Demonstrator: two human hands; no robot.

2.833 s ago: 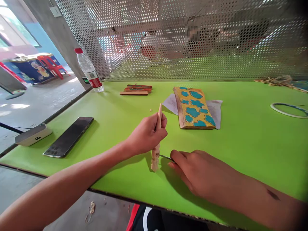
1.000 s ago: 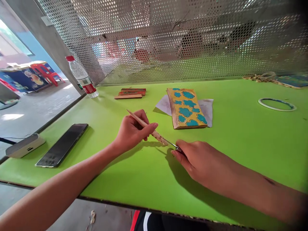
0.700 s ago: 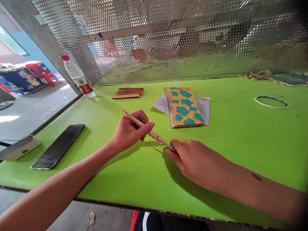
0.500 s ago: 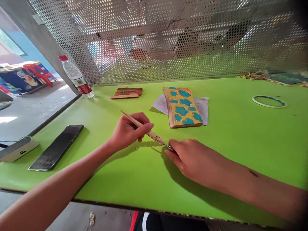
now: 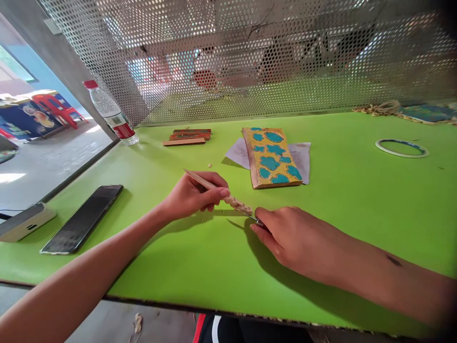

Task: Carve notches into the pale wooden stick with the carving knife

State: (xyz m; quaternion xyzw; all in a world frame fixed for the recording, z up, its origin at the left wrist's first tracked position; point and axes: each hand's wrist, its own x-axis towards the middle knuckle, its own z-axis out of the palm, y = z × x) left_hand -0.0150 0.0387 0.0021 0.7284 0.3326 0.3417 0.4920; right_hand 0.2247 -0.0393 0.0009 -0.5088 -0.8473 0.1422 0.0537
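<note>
Fingers of the left hand (image 5: 193, 194) clench a pale wooden stick (image 5: 237, 204), its tip end roughly carved and its other end smooth, at nine o'clock from the right hand (image 5: 289, 236), which pinches a thin metal carving tool (image 5: 255, 219) against it above the lime-green worktop (image 5: 357, 190).

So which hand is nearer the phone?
The left hand is nearer. It sits to the right of the phone, not touching it. The right hand, gripping a small metal tool, is much farther off, beyond the wooden stick.

Metal tool (image 5: 255, 219) mostly hidden by fingers (image 5: 264, 214)
</note>
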